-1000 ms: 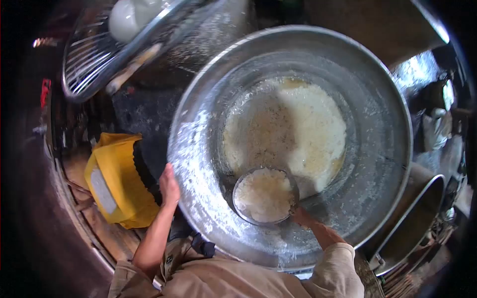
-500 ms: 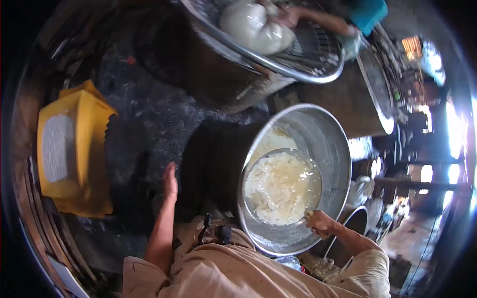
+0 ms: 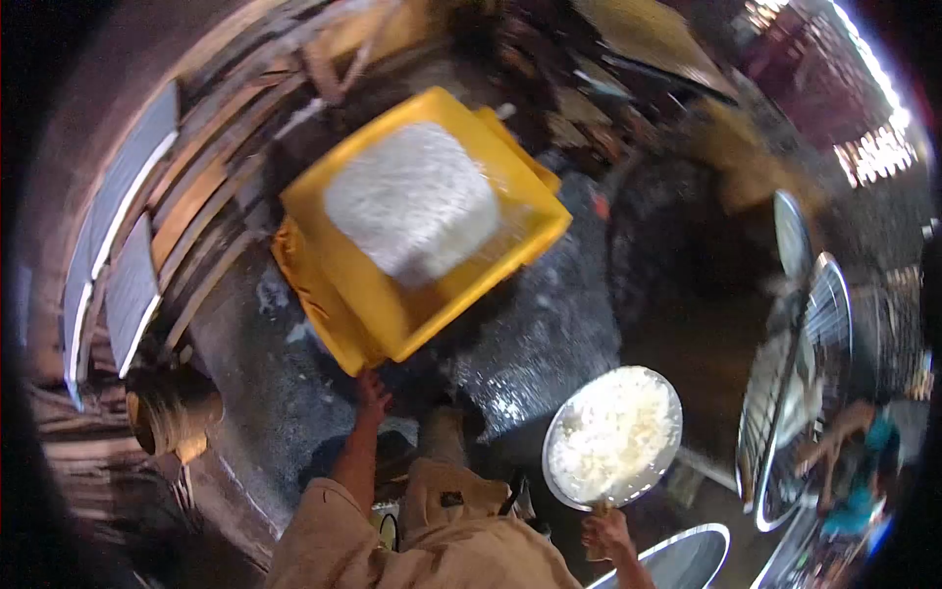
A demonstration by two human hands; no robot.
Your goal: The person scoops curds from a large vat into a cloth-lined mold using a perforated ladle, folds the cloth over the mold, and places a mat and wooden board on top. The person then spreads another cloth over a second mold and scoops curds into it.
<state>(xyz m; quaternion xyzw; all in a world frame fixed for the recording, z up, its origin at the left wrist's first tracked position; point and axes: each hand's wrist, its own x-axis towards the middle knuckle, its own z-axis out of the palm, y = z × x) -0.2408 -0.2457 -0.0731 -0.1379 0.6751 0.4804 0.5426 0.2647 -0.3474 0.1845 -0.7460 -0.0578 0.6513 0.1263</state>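
My right hand [image 3: 607, 536] is closed around the handle of a round, shallow metal scoop [image 3: 564, 483]. Wet, whitish-yellow lumps [image 3: 618, 432] fill the scoop, which is out of the pot and over the floor. My left hand [image 3: 371, 397] is just below the near corner of a yellow plastic crate [image 3: 432, 329], fingers stretched toward it; whether they touch it I cannot tell. Inside the crate lies a white, grainy mass [image 3: 412, 196], blurred by motion. The big metal pot [image 3: 677, 560] is partly in view beside my right hand.
Wooden planks [image 3: 201, 201] and pale boards [image 3: 132, 285] line the left side. A rusty cylinder [image 3: 175, 410] lies there too. At the right, a person in a teal top [image 3: 868, 481] is beside large metal vessels [image 3: 785, 422]. The dark floor [image 3: 520, 344] looks wet.
The scoop has come up out of the big pot with its lumps. My view has swung left toward the yellow crate, and my left hand is now close to it.
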